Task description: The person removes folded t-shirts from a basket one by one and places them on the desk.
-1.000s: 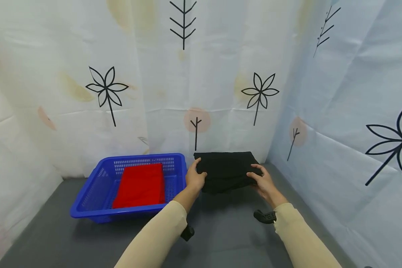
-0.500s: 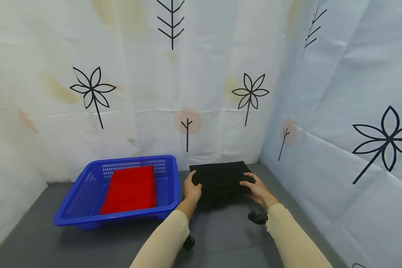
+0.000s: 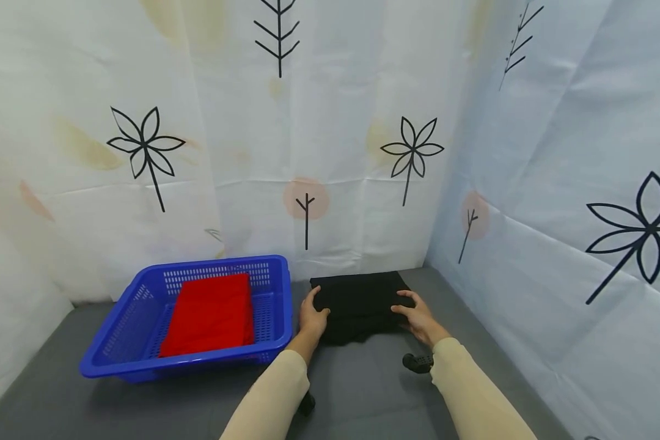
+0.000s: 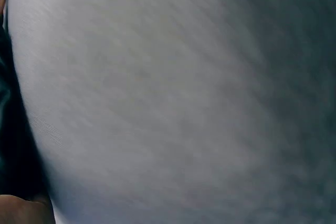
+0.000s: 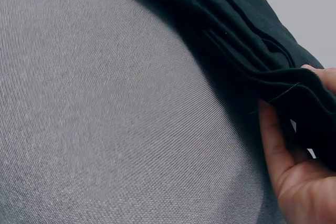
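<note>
A folded black cloth (image 3: 360,299) is held flat at the back of the table, right of the basket. My left hand (image 3: 311,318) grips its left edge, thumb and fingers spread along the side. At the opposite edge my right hand (image 3: 418,316) pinches the layers, thumb on top. In the right wrist view, the cloth's stacked folds (image 5: 231,30) show close over the table, with fingers (image 5: 273,135) tucked under them. The left wrist view catches only a strip of dark cloth (image 4: 16,129) and a bit of the hand at the lower left corner.
A blue plastic basket (image 3: 184,360) stands on the left, holding a folded red cloth (image 3: 211,315). Printed white curtains (image 3: 341,232) close off the back and both sides of the grey table (image 3: 363,391). Black wrist cameras hang below both sleeves.
Both hands have lowered the black cloth toward the table, its far edge dropping from the curtain. The head view has turned slightly right, shifting the basket leftward in the picture.
</note>
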Demonstrator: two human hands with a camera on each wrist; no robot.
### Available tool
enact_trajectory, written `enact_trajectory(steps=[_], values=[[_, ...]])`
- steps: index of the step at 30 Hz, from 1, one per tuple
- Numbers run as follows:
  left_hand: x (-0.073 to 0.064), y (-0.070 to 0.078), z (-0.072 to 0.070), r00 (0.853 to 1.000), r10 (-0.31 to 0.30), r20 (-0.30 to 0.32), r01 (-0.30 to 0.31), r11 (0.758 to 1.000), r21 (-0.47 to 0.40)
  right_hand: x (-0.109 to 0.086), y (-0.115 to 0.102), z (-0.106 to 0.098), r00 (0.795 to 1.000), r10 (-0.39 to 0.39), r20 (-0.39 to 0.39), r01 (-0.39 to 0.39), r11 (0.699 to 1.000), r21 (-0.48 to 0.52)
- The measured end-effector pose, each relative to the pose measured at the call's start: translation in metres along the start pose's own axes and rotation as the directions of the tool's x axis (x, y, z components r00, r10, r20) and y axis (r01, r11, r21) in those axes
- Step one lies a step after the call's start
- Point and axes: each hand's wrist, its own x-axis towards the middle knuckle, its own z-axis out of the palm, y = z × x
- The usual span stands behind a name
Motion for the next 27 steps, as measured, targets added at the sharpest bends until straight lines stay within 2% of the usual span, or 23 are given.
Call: enact_trajectory(steps=[6, 11, 13, 17, 20, 24, 27], values=[[0.0000, -0.0045, -0.0007, 0.998, 0.056, 0.009, -0.057, 0.995, 0.083, -0.0001, 0.0017, -0.0003, 1.000, 0.002, -0.022, -0.003, 0.999, -0.045], [-0.0006, -0.0047, -0.0015, 0.997, 0.080, 0.010, -0.081, 0.979, 0.185, -0.0006, 0.0011, 0.0002, 0.999, -0.026, -0.039, 0.019, 0.983, -0.180], [-0.0011, -0.0040, -0.0013, 0.997, 0.075, 0.010, -0.076, 0.978, 0.196, -0.0016, 0.0006, -0.0004, 0.997, -0.065, -0.050, 0.049, 0.960, -0.276], [-0.0033, -0.0020, -0.0002, 0.997, 0.077, 0.006, -0.077, 0.972, 0.220, -0.0051, 0.0002, -0.0026, 0.984, -0.168, -0.061, 0.120, 0.873, -0.474], [-0.0050, -0.0019, 0.0007, 0.999, 0.035, -0.012, -0.030, 0.954, 0.299, -0.0072, 0.0010, -0.0032, 0.974, -0.218, -0.060, 0.147, 0.813, -0.563], [-0.0071, -0.0030, 0.0000, 0.999, -0.018, -0.045, 0.034, 0.920, 0.390, -0.0083, 0.0027, -0.0017, 0.969, -0.239, -0.063, 0.153, 0.782, -0.604], [-0.0081, -0.0039, -0.0013, 0.999, -0.021, -0.047, 0.037, 0.926, 0.376, -0.0089, 0.0035, -0.0008, 0.968, -0.238, -0.078, 0.140, 0.773, -0.619]])
